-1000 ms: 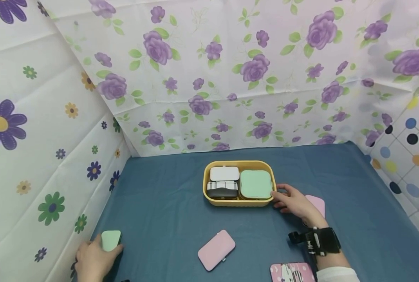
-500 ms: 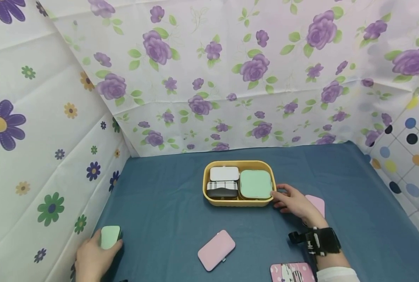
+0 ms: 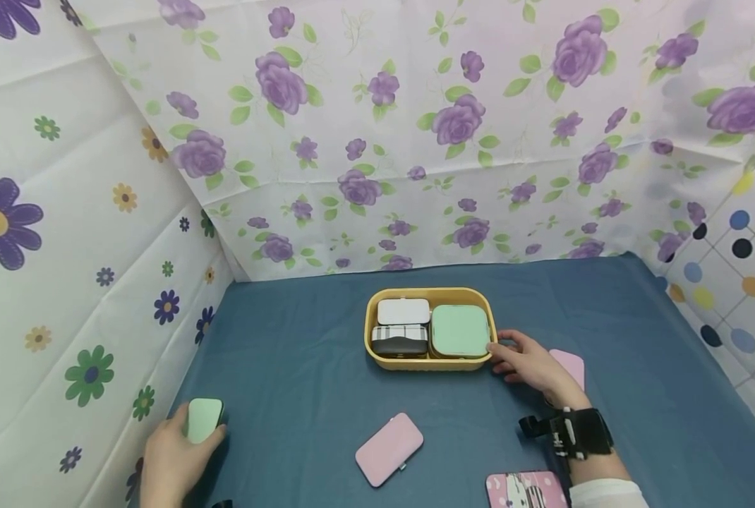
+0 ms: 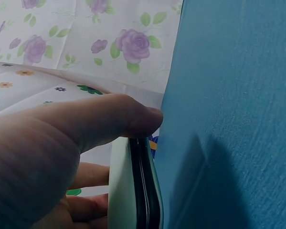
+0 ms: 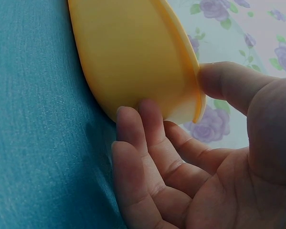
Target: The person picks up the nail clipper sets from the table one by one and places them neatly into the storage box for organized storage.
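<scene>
In the head view my left hand (image 3: 177, 458) grips a small mint-green hinged case (image 3: 204, 419) at the lower left. The left wrist view shows the case's dark seam (image 4: 143, 186) side-on, with my thumb over its end and fingers behind it. My right hand (image 3: 530, 363) holds the right end of a yellow basket (image 3: 425, 365), thumb at the rim and fingertips against its outer wall (image 5: 128, 52). Inside the basket sit a white case (image 3: 403, 311), a black-and-plaid case (image 3: 400, 341) and a larger square green case (image 3: 460, 330).
A pink case (image 3: 389, 449) lies angled on the blue cloth (image 3: 288, 367) at front centre. A pink patterned case (image 3: 526, 490) is at the front edge. Another pink case (image 3: 569, 367) is partly hidden behind my right wrist. Flowered sheets (image 3: 352, 141) stand around the back and sides.
My left hand has shifted slightly up and to the right with the green case, which has tilted a little. The right hand stays at the basket.
</scene>
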The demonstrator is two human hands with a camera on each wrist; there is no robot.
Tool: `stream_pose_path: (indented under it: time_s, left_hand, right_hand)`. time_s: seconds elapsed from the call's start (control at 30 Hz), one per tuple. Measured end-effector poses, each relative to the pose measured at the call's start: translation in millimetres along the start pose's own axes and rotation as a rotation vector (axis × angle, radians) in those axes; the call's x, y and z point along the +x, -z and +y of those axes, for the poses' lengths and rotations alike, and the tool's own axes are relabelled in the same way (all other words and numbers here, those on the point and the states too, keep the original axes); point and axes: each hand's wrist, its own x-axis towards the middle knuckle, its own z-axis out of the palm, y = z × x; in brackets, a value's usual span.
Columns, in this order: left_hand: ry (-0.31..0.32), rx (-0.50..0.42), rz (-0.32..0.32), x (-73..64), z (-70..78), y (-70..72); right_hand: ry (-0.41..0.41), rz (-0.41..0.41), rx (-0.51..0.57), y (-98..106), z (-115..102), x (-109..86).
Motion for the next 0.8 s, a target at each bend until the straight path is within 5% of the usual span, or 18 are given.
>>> stream_pose_path:
  time_s: [0.37,0.8]
  left_hand:
    - [-0.04,0.0,-0.035,2.2,7.4,1.3]
    - [-0.168,-0.041,-0.069,2.8,31.3,-7.5]
  right_hand:
    - [0.016,-0.019,0.015,0.5,0.1,-1.1]
    - [0.013,-0.022,0.014,1.1,0.6,-0.9]
